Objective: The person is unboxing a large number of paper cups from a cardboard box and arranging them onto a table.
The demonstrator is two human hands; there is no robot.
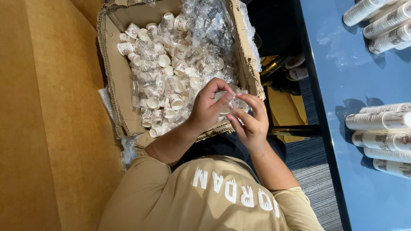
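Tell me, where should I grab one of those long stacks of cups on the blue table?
Grip a stack of cups around its middle, coming from above with fingers on both long sides. It lies flat on the blue table, long and round, so holding one end would probably let it sag or slide apart. Other stacks lie close beside it, so keep your fingers narrow.

Shot from one head-worn camera, looking steeply down and turned sideways, so the torso lay at the bottom edge. Held close over the fingers (231, 97), which sat near centre. Beyond the fingers, the open cardboard box (112, 64) filled the upper frame; to their right ran the blue worktop (342, 55).
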